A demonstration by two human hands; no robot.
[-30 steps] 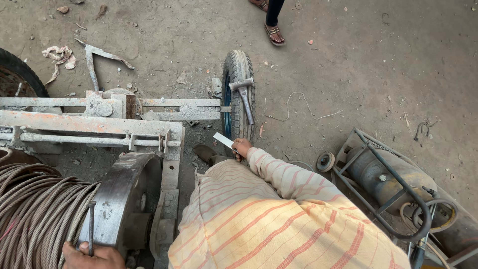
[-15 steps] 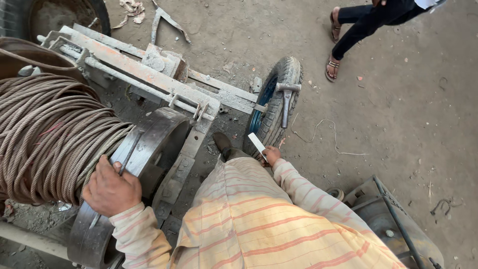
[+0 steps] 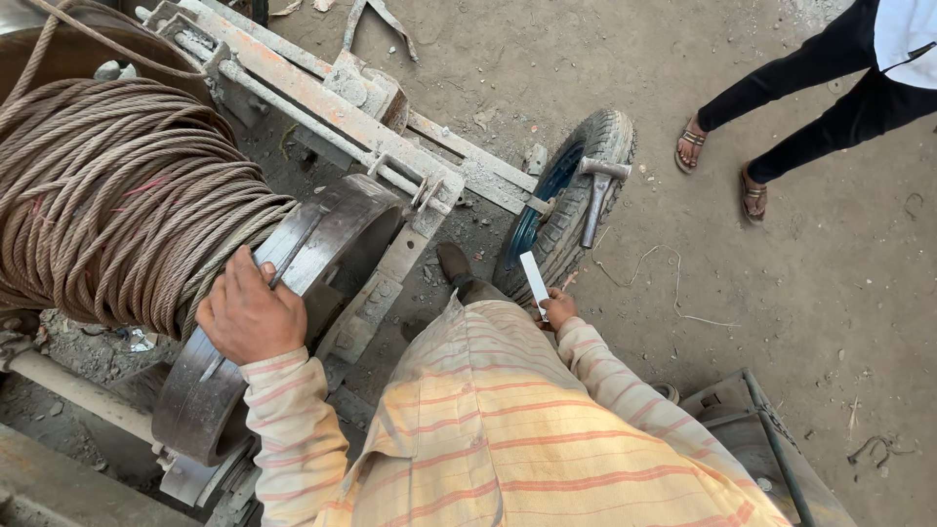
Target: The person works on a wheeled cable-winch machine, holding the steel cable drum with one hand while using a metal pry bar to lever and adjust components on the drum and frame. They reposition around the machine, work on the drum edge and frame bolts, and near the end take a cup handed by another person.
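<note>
Fingers of the left hand (image 3: 251, 317): curled over the rim of the dark steel drum flange (image 3: 293, 303), gripping it, thumb side toward the coiled wire rope (image 3: 117, 195) wound thick on the drum. Rope: many turns, seated against the flange, one strand running off at upper left.
Frame rail (image 3: 322, 98): rusty orange, crossing diagonally behind the drum, with rod and brackets.
Shoe (image 3: 454, 265): dark, planted on the ground between frame and tyre.
Right hand (image 3: 556, 309): fingers pinched closed on a flat pale strip (image 3: 534, 281), held upright just beside the small rubber tyre (image 3: 576, 185).
Hammer (image 3: 595, 195): resting head-up against the tyre, untouched.
Bystander's sandalled feet (image 3: 722, 166): well apart, upper right.
Progress, by my reading: rope already spooled; the strip not yet applied to anything.
</note>
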